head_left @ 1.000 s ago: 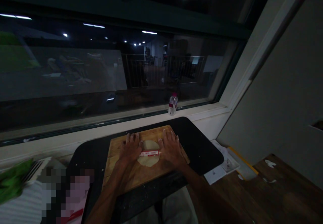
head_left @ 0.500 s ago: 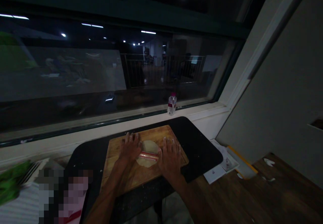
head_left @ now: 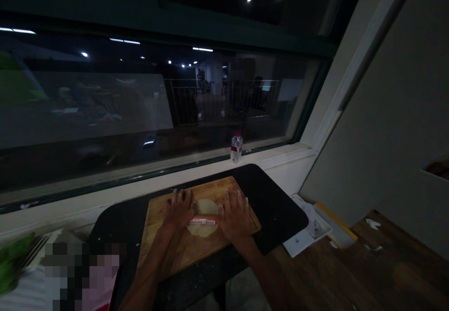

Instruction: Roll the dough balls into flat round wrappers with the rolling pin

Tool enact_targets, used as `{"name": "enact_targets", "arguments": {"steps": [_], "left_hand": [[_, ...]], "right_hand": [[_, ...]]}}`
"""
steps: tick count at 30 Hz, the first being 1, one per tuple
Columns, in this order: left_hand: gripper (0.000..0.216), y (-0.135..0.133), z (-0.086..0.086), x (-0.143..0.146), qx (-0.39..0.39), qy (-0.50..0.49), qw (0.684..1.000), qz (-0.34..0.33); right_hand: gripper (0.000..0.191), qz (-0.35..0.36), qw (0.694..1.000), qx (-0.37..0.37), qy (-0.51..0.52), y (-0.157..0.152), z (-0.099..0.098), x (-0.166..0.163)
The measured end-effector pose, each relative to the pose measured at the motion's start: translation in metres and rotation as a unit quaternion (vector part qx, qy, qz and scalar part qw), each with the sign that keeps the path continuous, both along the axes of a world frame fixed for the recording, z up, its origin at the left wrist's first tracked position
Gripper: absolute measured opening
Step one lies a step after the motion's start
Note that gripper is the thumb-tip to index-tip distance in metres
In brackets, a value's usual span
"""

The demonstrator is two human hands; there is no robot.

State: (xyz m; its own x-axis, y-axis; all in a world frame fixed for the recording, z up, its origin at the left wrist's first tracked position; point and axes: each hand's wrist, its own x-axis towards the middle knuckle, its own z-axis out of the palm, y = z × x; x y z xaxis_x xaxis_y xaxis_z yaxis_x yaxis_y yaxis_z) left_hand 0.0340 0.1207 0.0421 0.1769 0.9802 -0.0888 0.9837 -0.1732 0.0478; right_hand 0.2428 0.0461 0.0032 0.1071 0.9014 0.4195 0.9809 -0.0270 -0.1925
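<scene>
A flat round of pale dough (head_left: 205, 208) lies on a wooden cutting board (head_left: 164, 255) that sits on a black tabletop (head_left: 277, 208). Across the dough lies a thin red-and-white rolling pin (head_left: 203, 220). My left hand (head_left: 178, 212) rests flat on the pin's left end, fingers stretched out. My right hand (head_left: 235, 213) presses flat on its right end, fingers spread forward. Both palms cover the pin's ends.
A small water bottle (head_left: 236, 148) stands on the white window sill (head_left: 210, 168) behind the table. Papers and a yellow-edged pad (head_left: 315, 229) lie low at the right beside a wooden surface (head_left: 368, 264). Green leaves (head_left: 10, 259) sit at the far left. A dark window fills the back.
The pin and both hands rolled a short way back and forth over the dough; the right hand drew nearer, then went forward again. The view shifted slightly.
</scene>
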Motion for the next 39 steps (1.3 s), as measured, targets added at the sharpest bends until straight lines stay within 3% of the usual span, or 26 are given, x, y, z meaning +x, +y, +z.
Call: {"name": "enact_targets", "arguments": {"steps": [3, 9, 11, 16, 18, 25, 27, 31, 34, 39], "left_hand": [[0.066, 0.0, 0.001, -0.001, -0.001, 0.006, 1.0, -0.011], [0.068, -0.001, 0.001, -0.001, -0.026, -0.001, 0.999, 0.022], [0.067, -0.002, -0.001, 0.0, -0.018, -0.003, 0.999, 0.028], [0.066, -0.002, -0.003, 0.001, 0.012, -0.004, 1.0, 0.0], [0.066, -0.003, -0.001, 0.001, 0.011, -0.005, 1.0, -0.005], [0.066, -0.005, -0.002, 0.0, -0.015, -0.005, 1.0, 0.026], [0.066, -0.005, -0.003, 0.0, -0.007, -0.01, 1.0, 0.026], [0.067, -0.003, -0.002, 0.003, 0.011, -0.008, 1.0, 0.01], [0.066, -0.001, 0.0, 0.004, 0.008, 0.004, 1.0, 0.0], [0.067, -0.001, -0.002, 0.005, -0.015, 0.002, 0.999, 0.029]], "right_hand": [[0.059, -0.017, 1.0, 0.0, 0.001, -0.013, 0.0, -0.004], [0.062, 0.009, 0.997, -0.078, 0.013, 0.027, 0.03, 0.006], [0.061, 0.004, 0.998, -0.069, 0.008, 0.023, 0.026, 0.006], [0.061, 0.003, 1.0, -0.005, -0.01, -0.027, -0.003, -0.005], [0.06, 0.001, 1.0, -0.008, -0.009, -0.03, -0.001, -0.006], [0.059, 0.036, 0.995, -0.096, 0.01, 0.032, 0.038, 0.011], [0.059, 0.03, 0.996, -0.084, 0.011, 0.024, 0.033, 0.009], [0.058, -0.006, 1.0, -0.005, 0.003, -0.024, 0.006, -0.007], [0.058, -0.014, 1.0, 0.006, 0.004, -0.036, 0.002, -0.011], [0.058, 0.03, 0.998, -0.062, 0.007, 0.024, 0.029, 0.007]]}}
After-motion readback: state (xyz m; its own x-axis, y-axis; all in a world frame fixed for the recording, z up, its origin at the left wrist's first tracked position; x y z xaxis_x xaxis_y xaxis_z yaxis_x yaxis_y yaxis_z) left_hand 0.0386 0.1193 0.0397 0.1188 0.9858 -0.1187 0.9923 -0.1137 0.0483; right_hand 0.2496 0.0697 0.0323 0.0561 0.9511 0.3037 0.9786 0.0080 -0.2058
